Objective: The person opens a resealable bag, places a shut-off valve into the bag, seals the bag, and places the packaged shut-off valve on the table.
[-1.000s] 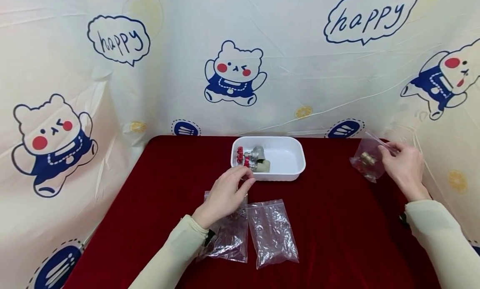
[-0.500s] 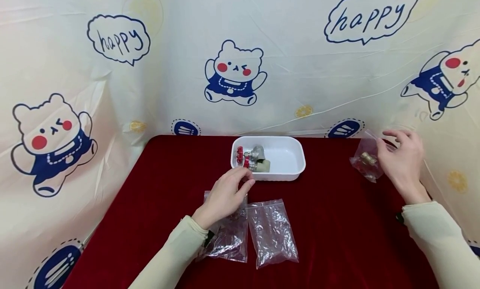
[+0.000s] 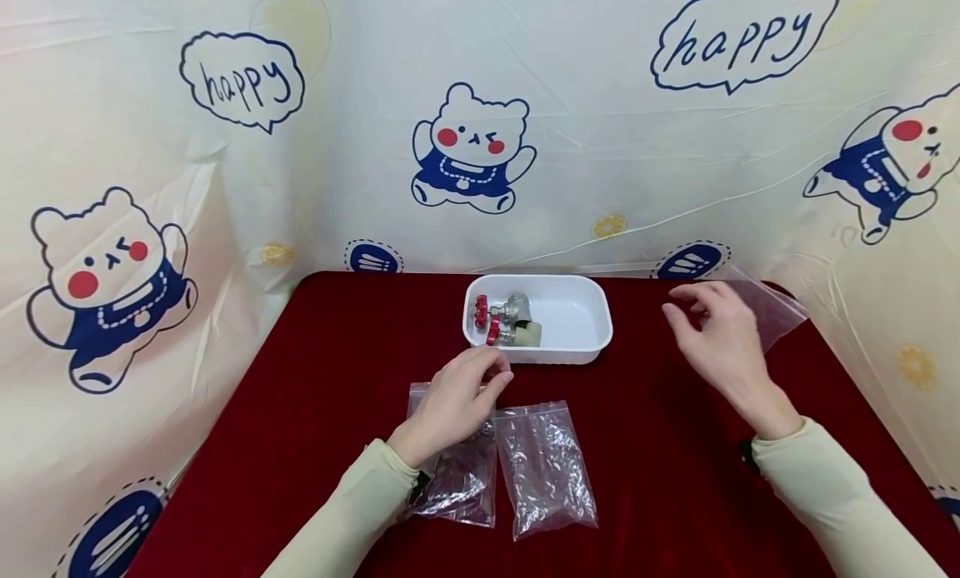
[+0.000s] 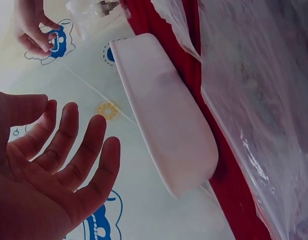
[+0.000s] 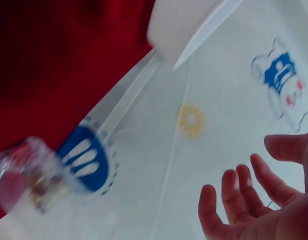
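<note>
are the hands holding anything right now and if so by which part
Nothing is held. The left hand, near the white tray, is empty; the right hand, by the clear bag farthest right, is empty too.

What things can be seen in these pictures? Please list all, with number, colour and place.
tray: 1, white, table's far side
grey valve: 1, grey with red wheel, tray's left
beige valve: 1, beige with red wheel, nearer in tray
flat bags: 2, clear, before tray
right bag: 1, clear, far right
bag contents: number unclear, brass-coloured, in right bag
cloth: 1, dark red, tabletop
curtain: 1, white, back and sides
bears: 3, white and blue, on curtain
bubbles: 2, blue "happy", on curtain
badges: several, blue, curtain
orange slices: several, yellow, curtain
sleeves: 2, cream, forearms
left hand: 1, bare, before tray
right hand: 1, bare, near right bag
</note>
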Tool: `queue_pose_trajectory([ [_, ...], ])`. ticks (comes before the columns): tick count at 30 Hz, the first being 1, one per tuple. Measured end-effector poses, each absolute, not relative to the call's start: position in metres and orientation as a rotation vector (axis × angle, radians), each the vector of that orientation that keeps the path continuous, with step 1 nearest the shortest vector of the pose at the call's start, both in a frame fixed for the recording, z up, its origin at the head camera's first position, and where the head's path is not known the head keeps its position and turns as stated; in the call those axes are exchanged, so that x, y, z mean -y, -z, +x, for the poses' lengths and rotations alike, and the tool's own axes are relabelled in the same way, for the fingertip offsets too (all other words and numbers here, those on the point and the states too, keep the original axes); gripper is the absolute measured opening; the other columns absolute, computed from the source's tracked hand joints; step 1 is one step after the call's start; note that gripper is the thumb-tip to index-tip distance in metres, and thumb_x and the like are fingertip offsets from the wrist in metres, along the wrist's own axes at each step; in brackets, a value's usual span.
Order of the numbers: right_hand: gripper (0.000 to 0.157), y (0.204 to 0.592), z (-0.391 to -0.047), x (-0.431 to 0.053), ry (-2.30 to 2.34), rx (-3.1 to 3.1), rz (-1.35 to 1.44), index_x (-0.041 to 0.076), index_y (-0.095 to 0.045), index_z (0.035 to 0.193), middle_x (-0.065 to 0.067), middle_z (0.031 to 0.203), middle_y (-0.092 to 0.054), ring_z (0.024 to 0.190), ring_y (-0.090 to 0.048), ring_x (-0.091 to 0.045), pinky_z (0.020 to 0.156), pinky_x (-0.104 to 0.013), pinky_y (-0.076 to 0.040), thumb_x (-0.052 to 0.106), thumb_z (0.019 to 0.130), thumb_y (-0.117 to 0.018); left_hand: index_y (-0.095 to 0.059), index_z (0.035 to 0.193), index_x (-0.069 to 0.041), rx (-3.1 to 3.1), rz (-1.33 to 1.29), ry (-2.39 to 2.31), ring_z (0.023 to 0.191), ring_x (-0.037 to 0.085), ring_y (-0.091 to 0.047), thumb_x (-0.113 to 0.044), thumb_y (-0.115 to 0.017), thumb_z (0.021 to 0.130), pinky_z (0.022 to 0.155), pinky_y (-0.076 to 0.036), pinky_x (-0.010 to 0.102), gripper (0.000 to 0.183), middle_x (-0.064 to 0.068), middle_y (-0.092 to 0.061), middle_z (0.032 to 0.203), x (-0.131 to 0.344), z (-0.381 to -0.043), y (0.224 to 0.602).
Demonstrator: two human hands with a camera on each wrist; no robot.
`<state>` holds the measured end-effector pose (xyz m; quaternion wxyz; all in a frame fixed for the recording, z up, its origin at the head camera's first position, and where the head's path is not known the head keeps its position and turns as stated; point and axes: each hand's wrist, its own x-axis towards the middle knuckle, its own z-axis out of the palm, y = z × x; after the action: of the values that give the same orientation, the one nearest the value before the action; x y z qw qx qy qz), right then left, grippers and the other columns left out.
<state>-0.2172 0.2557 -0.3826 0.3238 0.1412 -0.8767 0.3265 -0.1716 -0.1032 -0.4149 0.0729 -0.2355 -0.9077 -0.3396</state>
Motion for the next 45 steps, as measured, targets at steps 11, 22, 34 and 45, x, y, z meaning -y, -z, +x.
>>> queue_pose_trajectory([
  [11, 0.015, 0.390, -0.202, -0.212, -0.832, 2.510, 0.564, 0.002, -0.076, 0.107, -0.011, 0.100, -0.069, 0.085, -0.062, -0.026, 0.071, -0.044, -0.052, 0.004, 0.092, -0.078, -0.066, 0.100, -0.023, 2.758, -0.687, 1.005, 0.081, 0.012, -0.055, -0.021, -0.070, 0.103, 0.070, -0.050, 0.031, 0.006, -0.012, -0.058, 0.091, 0.105, -0.172, 0.420],
  [22, 0.015, 0.401, -0.200, -0.181, -0.798, 2.707, 0.715, 0.003, -0.077, 0.107, -0.008, 0.103, -0.073, 0.084, -0.065, -0.021, 0.073, -0.042, -0.057, 0.009, 0.093, -0.078, -0.065, 0.098, -0.024, 2.774, -0.720, 0.943, 0.083, 0.011, -0.056, -0.023, -0.070, 0.104, 0.073, -0.049, 0.031, 0.008, -0.013, -0.059, 0.092, 0.104, -0.172, 0.423],
  [34, 0.016, 0.413, -0.204, -0.158, -0.756, 2.913, 0.895, 0.004, -0.078, 0.108, -0.009, 0.105, -0.075, 0.099, -0.071, -0.028, 0.086, -0.048, -0.058, 0.010, 0.093, -0.079, -0.065, 0.099, -0.023, 2.802, -0.726, 0.932, 0.081, 0.010, -0.055, -0.024, -0.070, 0.104, 0.072, -0.050, 0.030, 0.007, -0.012, -0.060, 0.094, 0.105, -0.170, 0.424],
  [45, 0.017, 0.429, -0.207, -0.138, -0.711, 2.931, 0.998, 0.002, -0.078, 0.108, -0.007, 0.104, -0.075, 0.101, -0.069, -0.025, 0.088, -0.046, -0.057, 0.007, 0.091, -0.080, -0.065, 0.098, -0.024, 2.798, -0.728, 0.929, 0.076, 0.009, -0.054, -0.024, -0.072, 0.103, 0.068, -0.049, 0.029, 0.009, -0.013, -0.059, 0.092, 0.107, -0.171, 0.423],
])
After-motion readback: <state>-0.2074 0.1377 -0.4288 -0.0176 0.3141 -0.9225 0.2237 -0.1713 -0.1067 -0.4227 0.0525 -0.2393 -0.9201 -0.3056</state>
